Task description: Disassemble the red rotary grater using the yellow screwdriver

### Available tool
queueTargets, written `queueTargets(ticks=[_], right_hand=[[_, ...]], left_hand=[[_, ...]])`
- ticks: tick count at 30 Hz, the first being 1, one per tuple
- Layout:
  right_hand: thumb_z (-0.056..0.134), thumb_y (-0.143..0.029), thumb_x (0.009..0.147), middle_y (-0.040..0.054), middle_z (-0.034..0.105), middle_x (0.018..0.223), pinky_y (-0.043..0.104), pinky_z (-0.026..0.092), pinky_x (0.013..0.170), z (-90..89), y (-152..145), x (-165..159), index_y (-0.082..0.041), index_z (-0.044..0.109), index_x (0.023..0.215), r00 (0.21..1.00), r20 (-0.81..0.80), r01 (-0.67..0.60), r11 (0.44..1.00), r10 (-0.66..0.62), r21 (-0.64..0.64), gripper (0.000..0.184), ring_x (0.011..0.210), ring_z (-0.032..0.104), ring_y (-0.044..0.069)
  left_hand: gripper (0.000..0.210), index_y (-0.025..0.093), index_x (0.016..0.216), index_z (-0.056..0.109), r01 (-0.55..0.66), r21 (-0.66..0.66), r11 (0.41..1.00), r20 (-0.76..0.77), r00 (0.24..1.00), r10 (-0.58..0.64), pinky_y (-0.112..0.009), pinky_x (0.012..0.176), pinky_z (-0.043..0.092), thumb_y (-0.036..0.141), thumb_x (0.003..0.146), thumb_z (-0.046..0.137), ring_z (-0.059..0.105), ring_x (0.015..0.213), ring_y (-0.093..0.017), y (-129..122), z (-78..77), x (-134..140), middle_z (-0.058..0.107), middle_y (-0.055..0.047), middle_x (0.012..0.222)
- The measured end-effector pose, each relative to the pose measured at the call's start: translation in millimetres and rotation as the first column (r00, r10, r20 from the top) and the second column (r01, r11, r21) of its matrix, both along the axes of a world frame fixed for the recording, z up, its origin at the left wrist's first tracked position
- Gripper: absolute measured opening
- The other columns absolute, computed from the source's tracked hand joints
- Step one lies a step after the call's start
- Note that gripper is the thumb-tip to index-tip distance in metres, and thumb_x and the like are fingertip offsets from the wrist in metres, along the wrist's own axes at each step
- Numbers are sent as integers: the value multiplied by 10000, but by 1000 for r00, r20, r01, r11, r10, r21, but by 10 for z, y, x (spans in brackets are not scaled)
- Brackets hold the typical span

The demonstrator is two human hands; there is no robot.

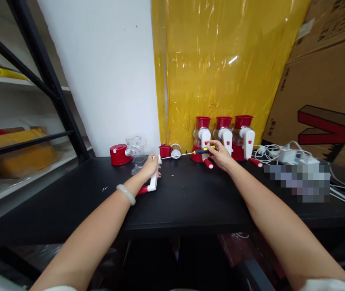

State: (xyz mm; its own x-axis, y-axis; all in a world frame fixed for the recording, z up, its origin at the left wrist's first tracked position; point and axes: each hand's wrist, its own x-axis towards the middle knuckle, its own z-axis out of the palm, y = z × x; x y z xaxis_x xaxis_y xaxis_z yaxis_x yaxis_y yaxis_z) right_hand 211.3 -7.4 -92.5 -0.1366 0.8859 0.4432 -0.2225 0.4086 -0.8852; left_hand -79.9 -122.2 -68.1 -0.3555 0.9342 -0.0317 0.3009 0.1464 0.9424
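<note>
My left hand point(151, 166) is closed around a white crank handle point(153, 181) with a red grip, held just over the black table. In my right hand point(219, 154) is a screwdriver point(202, 151) with a black and yellow handle, gripped in the fingers. Its long shaft points left, and the tip reaches the upper end of the crank handle. Whether the tip sits in a screw is too small to tell. Behind my left hand are a red base point(120, 155) and a clear plastic housing point(136, 144). A small red part point(165, 150) and a drum grater point(175, 150) lie beyond the shaft.
Three assembled red and white rotary graters point(203, 131) stand along the back, right of centre. White cables and adapters point(287, 154) pile up at the right, beside a blurred patch. A large cardboard box point(324, 81) leans behind them. Shelving point(33, 169) with a black frame stands left.
</note>
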Motion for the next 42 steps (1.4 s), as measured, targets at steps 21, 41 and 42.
queueTargets(ticks=[21,41,42], right_hand=[[554,-739,876,3,596,803,325,479,631,-7,19,70,-248,623,964,902,377,155,974,-208,165,503,688,552,174],[879,-363,579,-25,587,874,315,495,698,90,-90,38,-313,629,1154,985,-43,-167,986,166,-22,629,786,583,156],[874,-350,573,-23,597,884,318,496,713,99,-99,36,-317,631,1149,984,-50,-173,985,172,-20,626,804,589,160]], left_hand=[[231,212,1066,404,-15,1,1000,-20,1000,15,-243,414,485,428,1076,321,494,420,-109,30,-35,-24,489,38,722],[234,224,1062,398,-7,5,1000,24,1000,7,-244,435,508,449,1073,333,509,429,-108,15,-18,-38,504,36,727],[235,225,1061,395,-4,10,1000,33,999,3,-248,439,513,451,1073,331,512,431,-109,13,-20,-35,505,36,727]])
